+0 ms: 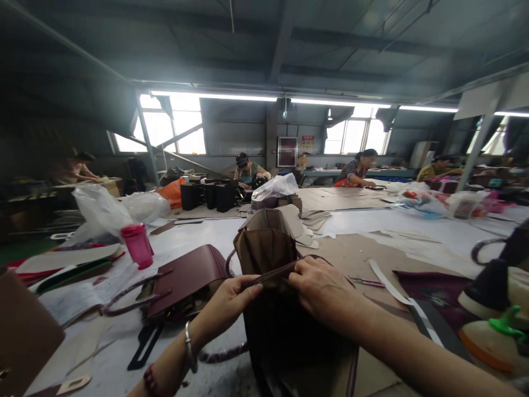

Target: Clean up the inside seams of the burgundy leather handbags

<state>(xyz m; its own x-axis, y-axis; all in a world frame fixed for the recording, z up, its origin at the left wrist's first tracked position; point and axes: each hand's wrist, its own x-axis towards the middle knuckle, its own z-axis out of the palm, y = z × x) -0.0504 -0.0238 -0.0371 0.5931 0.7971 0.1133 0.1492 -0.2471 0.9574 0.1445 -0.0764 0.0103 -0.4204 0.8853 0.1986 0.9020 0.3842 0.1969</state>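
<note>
Now pinching rim (275, 272) of open dark bag (297, 336), just R of maroon bag (188, 278), w/ L hand (232, 295) + R hand (317, 285), both closed on it. Prob. aligning rim; next, prob. calls for even tension along it.

An open bag (264, 245) is front and centre over the surface (361, 221). To its left lies a handbag (185, 278), with a tumbler (137, 245) farther back and left. Right of the open bag, a curved strip (386, 282) lies left of a squeeze bottle (490, 343). Farther back, a plastic bag (273, 190) sits right of three upright bags (210, 196).
</note>
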